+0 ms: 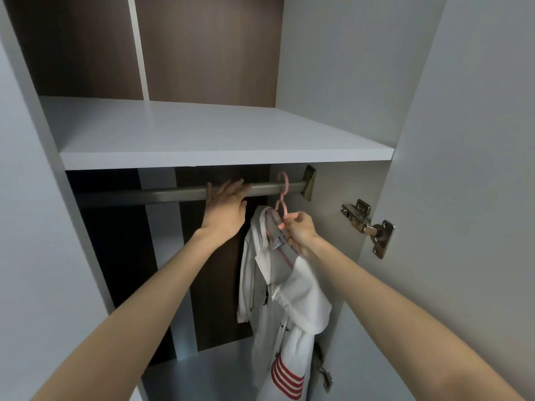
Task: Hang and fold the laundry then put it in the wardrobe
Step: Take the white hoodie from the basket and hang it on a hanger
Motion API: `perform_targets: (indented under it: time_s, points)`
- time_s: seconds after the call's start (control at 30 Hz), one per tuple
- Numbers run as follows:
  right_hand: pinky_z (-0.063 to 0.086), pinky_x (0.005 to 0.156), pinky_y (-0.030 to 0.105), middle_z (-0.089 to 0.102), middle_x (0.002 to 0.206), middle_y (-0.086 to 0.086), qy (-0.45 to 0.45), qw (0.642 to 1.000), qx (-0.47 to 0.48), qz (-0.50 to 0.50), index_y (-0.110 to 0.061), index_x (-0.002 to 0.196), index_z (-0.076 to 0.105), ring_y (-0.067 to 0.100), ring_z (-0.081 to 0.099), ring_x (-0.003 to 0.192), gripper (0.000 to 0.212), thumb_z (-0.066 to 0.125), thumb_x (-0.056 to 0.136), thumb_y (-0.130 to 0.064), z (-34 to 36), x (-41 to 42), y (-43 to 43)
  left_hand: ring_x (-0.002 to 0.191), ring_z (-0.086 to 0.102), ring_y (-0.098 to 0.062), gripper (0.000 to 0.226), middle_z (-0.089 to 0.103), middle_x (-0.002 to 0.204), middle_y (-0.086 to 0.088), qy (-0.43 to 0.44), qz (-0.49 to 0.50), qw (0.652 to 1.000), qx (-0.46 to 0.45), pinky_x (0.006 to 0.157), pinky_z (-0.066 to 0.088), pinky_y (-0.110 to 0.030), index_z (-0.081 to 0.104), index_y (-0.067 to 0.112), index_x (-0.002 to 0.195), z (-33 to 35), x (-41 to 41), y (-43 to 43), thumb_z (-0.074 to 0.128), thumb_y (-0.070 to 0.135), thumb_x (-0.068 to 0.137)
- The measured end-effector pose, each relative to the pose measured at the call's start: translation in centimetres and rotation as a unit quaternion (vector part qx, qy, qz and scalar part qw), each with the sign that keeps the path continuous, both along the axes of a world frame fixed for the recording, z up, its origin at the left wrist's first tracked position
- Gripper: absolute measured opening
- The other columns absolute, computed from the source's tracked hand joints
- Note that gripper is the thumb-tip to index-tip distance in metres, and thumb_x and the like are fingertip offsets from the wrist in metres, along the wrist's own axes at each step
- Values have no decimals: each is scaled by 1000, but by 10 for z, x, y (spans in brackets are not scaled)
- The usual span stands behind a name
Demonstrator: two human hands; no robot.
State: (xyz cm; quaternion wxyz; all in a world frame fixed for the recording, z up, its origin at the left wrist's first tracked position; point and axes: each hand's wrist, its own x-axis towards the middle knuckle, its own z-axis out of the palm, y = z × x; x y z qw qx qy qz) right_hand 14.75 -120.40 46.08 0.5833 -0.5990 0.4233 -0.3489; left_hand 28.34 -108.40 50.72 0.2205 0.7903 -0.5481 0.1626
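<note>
the white top (292, 299) hangs on a pink hanger (286, 185) at the right end of the wardrobe (333, 82), its body drooping long and straight down from the right hand. it is soft white cloth with a collar or hood bunched at the neck, a label showing inside, and red stripes low on one sleeve. the hanger's hook sits up at the rail (173, 193), close to the bracket (309, 182); whether it is fully over the bar i cannot tell. the right hand (299, 231) is just below it, fingers curled round the hanger's neck. the left hand (224, 209) lies further left, spread flat with fingertips on the rail, holding nothing. the rail runs left to right under the shelf (202, 134), so the right hand is the one to seat the hook.
</note>
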Motion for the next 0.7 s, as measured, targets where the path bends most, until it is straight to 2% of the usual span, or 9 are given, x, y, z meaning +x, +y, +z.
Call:
perform_targets:
  time_s: [0.27, 0.47, 0.57, 0.63, 0.7]
  points:
    - [28, 30, 18, 53, 64, 4, 19, 999, 19, -39, -13, 83, 47, 10, 37, 41, 17, 41, 92, 0, -12, 2, -10, 143, 18, -20, 50, 25, 155, 2, -3, -11, 1000, 12, 116, -4, -46, 29, 25, 147, 3, 2, 2, 40, 18, 99]
    - [27, 40, 22, 58, 57, 2, 26, 999, -4, -18, -16, 83, 43, 11, 34, 41, 19, 42, 97, -3, -11, -1, -16, 144, 15, -20, 54, 22, 156, 2, -11, -15, 1000, 14, 116, -5, -47, 27, 24, 148, 0, 4, 2, 43, 17, 97]
    - [31, 48, 27, 62, 46, -5, 47, 999, -19, -3, -17, 86, 43, 16, 39, 51, 17, 41, 99, -6, -12, -2, -15, 145, 12, -22, 57, 20, 157, 1, -26, -15, 999, 11, 115, -6, -47, 26, 23, 148, -4, 4, 2, 47, 16, 95]
    - [44, 60, 35, 67, 58, -3, 76, 997, -30, -1, -19, 85, 45, 21, 50, 65, 17, 44, 97, -6, -11, -2, -14, 146, 10, -22, 59, 18, 157, 0, -31, -18, 999, 11, 115, -7, -47, 24, 22, 149, -6, 4, 4, 48, 17, 95]
    - [49, 82, 38, 69, 89, 8, 118, 992, -48, -1, -20, 87, 48, 22, 57, 84, 15, 52, 94, -7, -10, -1, -14, 146, 5, -22, 60, 13, 158, -1, -34, -20, 999, 19, 116, -7, -45, 21, 22, 150, -8, 4, 6, 48, 19, 95]
